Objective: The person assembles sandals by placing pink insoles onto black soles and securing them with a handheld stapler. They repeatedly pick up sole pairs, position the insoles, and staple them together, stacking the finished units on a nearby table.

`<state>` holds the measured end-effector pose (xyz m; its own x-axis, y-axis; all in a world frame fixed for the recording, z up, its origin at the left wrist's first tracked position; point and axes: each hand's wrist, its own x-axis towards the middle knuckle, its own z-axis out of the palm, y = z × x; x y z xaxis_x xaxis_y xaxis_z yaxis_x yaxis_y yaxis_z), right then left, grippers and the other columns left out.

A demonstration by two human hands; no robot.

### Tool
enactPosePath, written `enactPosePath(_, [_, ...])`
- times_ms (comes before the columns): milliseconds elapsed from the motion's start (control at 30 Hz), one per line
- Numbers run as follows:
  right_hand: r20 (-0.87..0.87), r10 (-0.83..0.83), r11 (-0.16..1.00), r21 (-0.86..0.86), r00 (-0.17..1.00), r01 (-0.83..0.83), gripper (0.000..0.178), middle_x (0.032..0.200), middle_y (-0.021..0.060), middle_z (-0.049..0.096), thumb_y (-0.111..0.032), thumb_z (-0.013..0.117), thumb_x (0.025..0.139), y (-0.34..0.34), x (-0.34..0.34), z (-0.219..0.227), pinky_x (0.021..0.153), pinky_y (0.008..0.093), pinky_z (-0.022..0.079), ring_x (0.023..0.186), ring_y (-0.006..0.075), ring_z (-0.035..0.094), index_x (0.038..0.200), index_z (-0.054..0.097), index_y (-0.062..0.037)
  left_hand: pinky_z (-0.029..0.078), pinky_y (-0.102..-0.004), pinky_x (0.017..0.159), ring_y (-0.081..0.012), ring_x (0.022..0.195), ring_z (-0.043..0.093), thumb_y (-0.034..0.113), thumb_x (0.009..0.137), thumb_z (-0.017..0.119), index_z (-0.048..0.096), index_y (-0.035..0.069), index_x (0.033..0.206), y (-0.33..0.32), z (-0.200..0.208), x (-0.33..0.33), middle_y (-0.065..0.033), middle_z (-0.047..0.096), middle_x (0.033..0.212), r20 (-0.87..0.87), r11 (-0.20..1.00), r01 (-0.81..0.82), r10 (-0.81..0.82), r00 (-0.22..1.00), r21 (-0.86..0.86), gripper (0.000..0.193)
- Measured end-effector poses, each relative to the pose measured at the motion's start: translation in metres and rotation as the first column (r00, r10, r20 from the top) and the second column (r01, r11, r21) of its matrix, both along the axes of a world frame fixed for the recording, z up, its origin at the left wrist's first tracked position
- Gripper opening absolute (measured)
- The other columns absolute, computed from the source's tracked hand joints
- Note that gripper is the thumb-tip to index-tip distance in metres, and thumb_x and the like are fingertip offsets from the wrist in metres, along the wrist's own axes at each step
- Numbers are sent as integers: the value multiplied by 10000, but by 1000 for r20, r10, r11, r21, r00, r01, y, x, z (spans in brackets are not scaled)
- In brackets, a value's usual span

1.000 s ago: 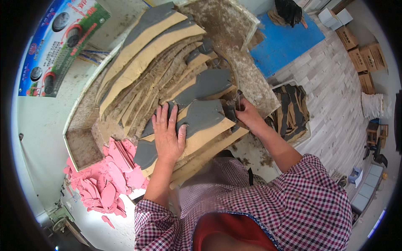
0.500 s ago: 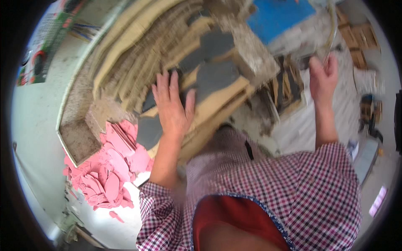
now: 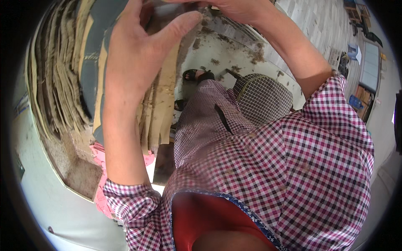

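My left hand (image 3: 136,54) is over the layered pieces at the upper left, its thumb stretched away from the fingers. Something dark grey and blurred shows between thumb and fingers. My right hand (image 3: 245,9) reaches in from the right at the top edge, close to the left thumb; its fingers are mostly cut off. Beside my left wrist lies a dark grey flat piece (image 3: 88,77) on tan-backed sheets (image 3: 165,98). Left of it a stack of furry brown sheets (image 3: 54,75) stands on edge.
Pink flat pieces (image 3: 100,159) lie below my left forearm, next to a shallow bin with a pale rim (image 3: 63,182). A stool with a checked cover (image 3: 264,98) stands right of my lap. Brown fluff (image 3: 255,54) litters the floor. My foot in a dark sandal (image 3: 190,75) shows below.
My right hand has swung left and up to beside my left hand. My left hand has moved up and left. The view has shifted, showing the stool and more floor; the blue sheet is out of view.
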<state>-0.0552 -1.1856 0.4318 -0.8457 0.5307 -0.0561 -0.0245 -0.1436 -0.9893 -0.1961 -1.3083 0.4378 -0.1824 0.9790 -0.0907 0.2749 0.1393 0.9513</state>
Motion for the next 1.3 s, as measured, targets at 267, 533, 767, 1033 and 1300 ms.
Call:
enactPosePath(267, [-66, -124, 646, 752, 990, 131, 253, 809, 72, 555, -199, 606, 882, 3, 34, -1, 573, 253, 464, 686, 123, 563, 985, 556, 26, 476, -277, 786, -158, 874, 626, 97, 817, 742, 550, -13, 1164, 34, -31, 0, -94, 660, 981, 28, 984, -173, 172, 985, 33, 412])
enactPosePath(533, [914, 197, 856, 16, 355, -517, 197, 865, 204, 662, -116, 560, 782, -98, 186, -324, 731, 453, 513, 814, 381, 636, 845, 661, 40, 364, -474, 1084, -358, 1188, 544, 83, 864, 621, 435, -101, 1296, 58, -27, -19, -242, 568, 1240, 214, 989, -108, 85, 973, 102, 505])
enactPosePath(767, [695, 713, 520, -442, 87, -731, 238, 911, 216, 644, -159, 535, 878, -206, 180, -337, 701, 457, 510, 836, 355, 632, 847, 681, 27, 256, -516, 1139, -424, 1337, 354, 351, 827, 684, 205, 51, 1489, 46, 54, -50, -228, 349, 1456, 62, 981, -188, 191, 980, -54, 870])
enactPosePath(1033, [668, 737, 571, -534, 102, -623, 245, 910, 212, 642, -161, 526, 885, -225, 192, -337, 700, 456, 507, 837, 349, 629, 842, 680, 25, 276, -478, 1151, -329, 1335, 383, 500, 897, 365, 191, 27, 1488, 50, 119, -61, -181, 366, 1444, -249, 964, -265, 255, 934, -8, 776])
enactPosePath(1300, [698, 715, 554, -538, 33, -635, 252, 909, 209, 640, -162, 517, 893, -185, 200, -331, 699, 455, 504, 838, 343, 625, 836, 678, 24, 284, -429, 1144, -268, 1280, 407, 530, 860, 417, 118, 9, 1489, 71, 76, 5, -167, 382, 1378, -83, 849, -498, 517, 852, 178, 869])
